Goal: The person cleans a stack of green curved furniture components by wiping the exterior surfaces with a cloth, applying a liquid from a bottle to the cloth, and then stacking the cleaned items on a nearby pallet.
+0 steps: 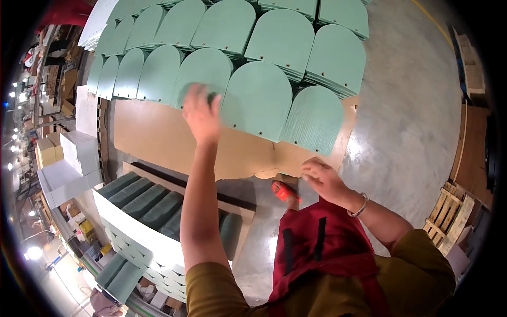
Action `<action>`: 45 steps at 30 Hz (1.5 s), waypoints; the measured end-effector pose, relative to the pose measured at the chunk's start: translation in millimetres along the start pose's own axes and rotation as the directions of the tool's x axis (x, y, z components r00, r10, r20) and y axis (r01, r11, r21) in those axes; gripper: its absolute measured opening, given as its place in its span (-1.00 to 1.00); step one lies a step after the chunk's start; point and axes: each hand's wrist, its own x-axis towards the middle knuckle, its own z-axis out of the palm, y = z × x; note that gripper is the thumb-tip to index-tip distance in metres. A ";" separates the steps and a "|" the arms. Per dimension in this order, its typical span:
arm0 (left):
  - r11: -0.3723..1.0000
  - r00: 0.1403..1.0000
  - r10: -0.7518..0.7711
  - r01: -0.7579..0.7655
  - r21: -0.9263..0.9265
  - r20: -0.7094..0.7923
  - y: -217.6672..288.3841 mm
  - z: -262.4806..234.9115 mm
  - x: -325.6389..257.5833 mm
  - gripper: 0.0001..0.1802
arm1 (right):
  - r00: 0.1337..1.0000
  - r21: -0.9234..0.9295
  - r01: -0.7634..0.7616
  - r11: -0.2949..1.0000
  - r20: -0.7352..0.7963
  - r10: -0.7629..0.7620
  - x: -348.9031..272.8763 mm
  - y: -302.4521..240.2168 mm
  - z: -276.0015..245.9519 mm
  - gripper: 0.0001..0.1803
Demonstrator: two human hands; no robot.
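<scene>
Left hand open-fingered on arched green panel; right hand loosely curled, empty, touched cardboard sheet; white boxes left.

Wooden pallets lean at right on the concrete floor. White cartons stacked at left. Red sandal visible below centre.

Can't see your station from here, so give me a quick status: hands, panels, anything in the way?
Left hand open, reaching onto a green arched panel. Right hand open, at the brown board's edge. Nothing between hands and stacks.
</scene>
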 end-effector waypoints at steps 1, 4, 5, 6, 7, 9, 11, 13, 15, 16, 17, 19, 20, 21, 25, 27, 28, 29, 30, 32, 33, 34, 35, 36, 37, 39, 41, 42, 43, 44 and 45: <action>0.995 0.990 -0.055 0.043 -0.091 -0.131 -4.4 1.5 -4.2 -0.33 | 0.995 0.020 -0.002 1.000 -0.103 0.004 -1.4 10.3 -7.9 -0.69; -0.025 0.572 -0.751 0.474 -0.880 0.330 36.4 -11.8 -29.9 -0.24 | 0.855 0.286 -0.042 0.957 -0.485 0.182 -5.0 50.6 -32.1 -0.56; -0.209 0.428 -0.783 0.502 -0.839 0.451 39.1 -3.3 -43.2 -0.22 | 0.839 0.173 -0.087 0.981 -0.519 0.166 0.9 55.6 -44.2 -0.43; -0.389 0.274 -0.776 0.500 -0.774 0.568 37.0 14.0 -60.8 -0.21 | 0.829 0.237 -0.165 0.957 -0.492 0.264 5.5 59.1 -47.7 -0.38; -0.553 0.122 -0.733 0.465 -0.691 0.669 34.4 33.4 -76.3 -0.20 | 0.814 0.300 -0.236 0.924 -0.458 0.357 13.0 58.7 -47.5 -0.33; -0.575 0.335 -0.606 0.442 -0.688 0.722 57.3 56.0 -81.1 -0.20 | 0.823 0.384 -0.373 0.845 -0.283 0.492 27.9 61.6 -46.2 -0.12; -0.552 0.554 -0.478 0.414 -0.723 0.682 71.6 66.0 -68.5 -0.26 | 0.841 0.467 -0.332 0.820 -0.247 0.481 38.4 50.6 -35.4 -0.09; -0.558 0.648 -0.383 0.407 -0.724 0.659 67.2 68.9 -63.3 -0.33 | 0.820 0.513 -0.304 0.803 -0.288 0.494 44.5 45.4 -28.4 -0.19; -0.640 0.517 -0.423 0.411 -0.650 0.744 78.1 61.1 -70.8 -0.41 | 0.849 0.475 -0.220 0.852 -0.337 0.407 41.5 59.1 -27.5 -0.21; -0.676 0.452 -0.443 0.398 -0.620 0.774 82.4 54.1 -71.6 -0.45 | 0.866 0.451 -0.172 0.876 -0.354 0.353 42.5 63.5 -25.3 -0.22; -0.656 0.475 -0.451 0.398 -0.641 0.756 81.7 61.2 -73.8 -0.44 | 0.866 0.431 -0.180 0.884 -0.357 0.350 42.0 67.6 -23.6 -0.23; -0.617 0.521 -0.463 0.392 -0.683 0.717 82.4 81.0 -74.3 -0.42 | 0.867 0.384 -0.195 0.902 -0.363 0.342 41.9 72.7 -23.9 -0.24; -0.632 0.544 -0.424 0.395 -0.667 0.724 83.0 86.5 -73.3 -0.42 | 0.879 0.377 -0.158 0.913 -0.367 0.304 44.1 74.0 -25.4 -0.24; -0.646 0.567 -0.384 0.398 -0.651 0.728 83.8 91.6 -72.1 -0.41 | 0.890 0.370 -0.121 0.921 -0.370 0.266 47.1 74.9 -25.9 -0.24; -0.661 0.569 -0.362 0.402 -0.634 0.739 78.4 98.0 -78.4 -0.35 | 0.910 0.389 -0.072 0.918 -0.351 0.220 45.9 76.8 -24.5 -0.24; -0.649 0.592 -0.329 0.424 -0.632 0.735 71.8 97.5 -87.6 -0.32 | 0.905 0.429 -0.120 0.895 -0.324 0.277 41.2 69.5 -25.5 -0.22; -0.640 0.610 -0.318 0.427 -0.639 0.726 65.2 98.8 -91.1 -0.30 | 0.906 0.446 -0.138 0.884 -0.304 0.295 42.3 65.2 -26.7 -0.21; -0.557 0.406 -0.512 0.515 -0.652 0.757 66.0 96.0 -96.2 -0.30 | 0.880 0.488 -0.223 0.844 -0.271 0.389 37.5 62.3 -28.5 -0.22; -0.488 0.185 -0.685 0.601 -0.633 0.705 69.1 92.4 -104.3 -0.30 | 0.848 0.522 -0.305 0.796 -0.231 0.477 27.6 58.6 -33.1 -0.22; -0.244 0.180 -0.739 0.826 -0.507 0.649 68.2 77.3 -136.8 -0.21 | 0.821 0.525 -0.398 0.752 -0.163 0.548 -7.3 69.4 -42.9 -0.29; -0.167 0.247 -0.717 0.847 -0.504 0.652 61.4 70.1 -161.3 -0.21 | 0.837 0.492 -0.409 0.769 -0.134 0.530 -29.2 81.3 -46.1 -0.35; -0.089 0.311 -0.689 0.861 -0.501 0.655 50.1 62.8 -190.5 -0.21 | 0.834 0.413 -0.473 0.779 -0.077 0.547 -48.6 85.6 -48.5 -0.50; -0.012 0.316 -0.650 0.905 -0.425 0.691 38.0 51.9 -218.9 -0.27 | 0.822 0.327 -0.529 0.783 -0.028 0.568 -71.6 91.5 -51.4 -0.62; 0.073 0.318 -0.606 0.935 -0.347 0.729 27.9 39.7 -246.4 -0.32 | 0.830 0.303 -0.533 0.790 0.001 0.558 -105.7 119.0 -50.6 -0.68; 0.411 0.583 -0.516 0.811 -0.416 0.628 -9.4 46.7 -311.8 -0.38 | 0.839 0.245 -0.537 0.807 0.057 0.541 -131.6 135.6 -51.9 -0.73; 0.705 0.611 -0.439 0.689 -0.169 0.658 -50.0 37.9 -395.7 -0.54 | 0.804 -0.146 -0.570 0.809 0.103 0.585 -184.9 148.4 -57.9 -0.76; 0.387 0.321 -0.576 0.917 -0.096 0.751 -64.9 3.3 -451.3 -0.59 | 0.783 -0.266 -0.558 0.786 0.144 0.605 -233.4 158.4 -58.6 -0.78; 0.289 0.267 -0.604 0.952 -0.106 0.750 -49.4 -21.9 -444.6 -0.60 | 0.774 -0.318 -0.552 0.771 0.149 0.616 -249.1 148.5 -57.5 -0.78; 0.188 0.199 -0.621 0.977 -0.102 0.758 -26.5 -61.6 -440.7 -0.60 | 0.764 -0.334 -0.536 0.775 0.200 0.614 -260.7 139.3 -56.6 -0.79; 0.134 0.185 -0.597 0.982 -0.130 0.781 -12.4 -95.6 -435.5 -0.62 | 0.741 -0.346 -0.530 0.774 0.256 0.621 -275.5 130.9 -57.2 -0.79; 0.114 0.182 -0.607 0.983 -0.142 0.774 -0.8 -123.7 -432.5 -0.64 | 0.738 -0.307 -0.524 0.794 0.302 0.604 -282.4 115.9 -51.9 -0.77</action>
